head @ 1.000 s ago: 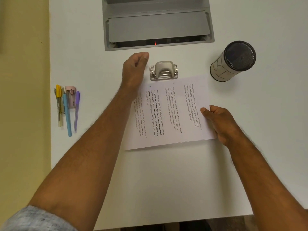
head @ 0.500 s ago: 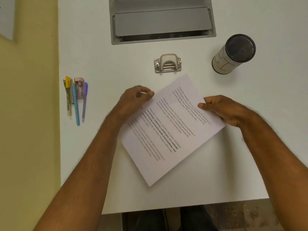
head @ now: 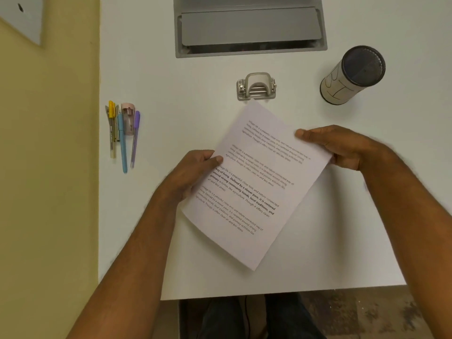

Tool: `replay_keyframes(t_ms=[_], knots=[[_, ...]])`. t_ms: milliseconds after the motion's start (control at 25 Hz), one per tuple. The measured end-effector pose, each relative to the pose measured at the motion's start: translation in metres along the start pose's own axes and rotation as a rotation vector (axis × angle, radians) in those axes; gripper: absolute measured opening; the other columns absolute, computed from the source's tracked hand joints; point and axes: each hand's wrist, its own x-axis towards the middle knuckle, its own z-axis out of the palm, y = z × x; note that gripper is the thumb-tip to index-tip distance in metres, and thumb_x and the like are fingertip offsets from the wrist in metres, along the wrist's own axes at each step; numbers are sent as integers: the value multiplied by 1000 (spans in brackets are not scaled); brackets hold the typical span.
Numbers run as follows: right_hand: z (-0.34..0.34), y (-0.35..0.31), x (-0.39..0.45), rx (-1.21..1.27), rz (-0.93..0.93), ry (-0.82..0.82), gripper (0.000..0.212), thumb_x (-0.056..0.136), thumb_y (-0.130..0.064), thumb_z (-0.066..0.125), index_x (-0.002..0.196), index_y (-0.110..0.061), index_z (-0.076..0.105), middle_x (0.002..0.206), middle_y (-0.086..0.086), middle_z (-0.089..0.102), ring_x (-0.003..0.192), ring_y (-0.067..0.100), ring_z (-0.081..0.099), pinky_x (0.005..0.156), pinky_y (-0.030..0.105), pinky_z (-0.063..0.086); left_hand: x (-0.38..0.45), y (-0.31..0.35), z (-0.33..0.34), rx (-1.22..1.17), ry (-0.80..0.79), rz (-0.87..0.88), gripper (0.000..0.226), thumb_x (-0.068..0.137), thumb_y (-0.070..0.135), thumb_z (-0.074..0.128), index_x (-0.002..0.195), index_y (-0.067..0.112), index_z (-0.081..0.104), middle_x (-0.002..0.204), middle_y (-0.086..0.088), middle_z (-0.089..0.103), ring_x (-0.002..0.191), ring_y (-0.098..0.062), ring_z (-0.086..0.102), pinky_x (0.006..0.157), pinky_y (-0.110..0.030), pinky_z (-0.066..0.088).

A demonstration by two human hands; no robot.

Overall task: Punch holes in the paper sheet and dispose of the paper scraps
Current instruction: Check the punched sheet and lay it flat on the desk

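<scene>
A printed paper sheet (head: 254, 192) is held tilted over the white table (head: 186, 99), one corner pointing toward the hole punch. My left hand (head: 193, 172) pinches its left edge, thumb on top. At the upper right edge my right hand (head: 342, 145) grips the sheet, thumb on the print side. The silver hole punch (head: 256, 86) stands on the table just beyond the sheet's far corner, untouched. A cylindrical container (head: 352, 74) with a dark mesh inside and a white wrap stands at the right back.
Several pens and a pink sharpener (head: 123, 129) lie at the table's left. A grey cable hatch (head: 249, 28) is set into the table at the back. The table's near edge runs just below the sheet, with my legs under it.
My left hand came back from beside the punch and took the sheet's left edge. Both hands turned the sheet clockwise and lifted it off the table.
</scene>
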Motion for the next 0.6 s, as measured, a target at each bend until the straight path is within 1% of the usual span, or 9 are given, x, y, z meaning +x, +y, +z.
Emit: replay_keyframes(t_ms=[120, 160, 240, 360, 400, 480, 520, 560, 600], knots=[[6, 11, -6, 315, 19, -14, 50, 95, -51, 63, 127, -13, 70, 115, 9, 79, 99, 20, 78, 80, 36, 66, -3, -7, 2, -158, 104, 27, 21, 103, 21, 61, 111, 7, 74, 105, -13, 80, 92, -27, 77, 85, -40, 61], [12, 15, -9, 395, 12, -25, 48, 96, -51, 61, 125, -14, 70, 114, 9, 79, 99, 21, 78, 80, 36, 66, -4, -9, 5, -211, 143, 40, 20, 103, 20, 61, 111, 8, 74, 105, -12, 80, 92, -26, 78, 85, -39, 61], [32, 25, -15, 459, -27, -25, 40, 99, -45, 60, 123, -14, 69, 111, 10, 79, 93, 22, 79, 75, 34, 66, -6, -12, 13, -305, 212, 68, 18, 103, 19, 60, 113, 10, 73, 106, -10, 80, 94, -25, 78, 83, -38, 62], [63, 41, -19, 422, -111, 69, 26, 103, -28, 62, 121, -10, 69, 111, 9, 79, 92, 22, 76, 70, 30, 65, -11, -18, 28, -392, 309, 91, 16, 104, 17, 59, 112, 12, 72, 105, -7, 80, 92, -23, 78, 78, -36, 64], [70, 45, -20, 399, -132, 116, 21, 103, -23, 63, 118, -11, 70, 110, 8, 80, 94, 23, 76, 72, 30, 64, -13, -20, 33, -414, 335, 97, 16, 104, 17, 58, 112, 12, 72, 105, -8, 80, 92, -24, 78, 79, -37, 64], [78, 49, -23, 325, -177, 199, 17, 102, -19, 64, 117, -15, 72, 110, 3, 81, 99, 22, 77, 83, 33, 63, -15, -24, 40, -442, 348, 115, 17, 105, 16, 57, 114, 12, 71, 110, -11, 79, 98, -28, 77, 84, -42, 63], [80, 48, -25, 285, -199, 230, 16, 102, -18, 64, 116, -17, 73, 110, 1, 81, 99, 20, 78, 83, 31, 62, -16, -25, 43, -447, 343, 122, 18, 105, 15, 57, 116, 13, 71, 111, -11, 79, 99, -28, 76, 85, -42, 63], [81, 47, -28, 254, -224, 250, 16, 102, -17, 64, 115, -18, 73, 108, 0, 81, 95, 15, 78, 76, 26, 61, -17, -24, 45, -448, 340, 124, 18, 105, 15, 56, 117, 12, 70, 112, -10, 79, 98, -27, 76, 85, -42, 63], [81, 45, -31, 230, -250, 268, 15, 103, -15, 64, 114, -17, 73, 105, -1, 81, 86, 9, 77, 66, 18, 57, -18, -23, 45, -453, 336, 125, 18, 105, 14, 55, 118, 11, 68, 111, -9, 79, 96, -26, 76, 83, -41, 64]])
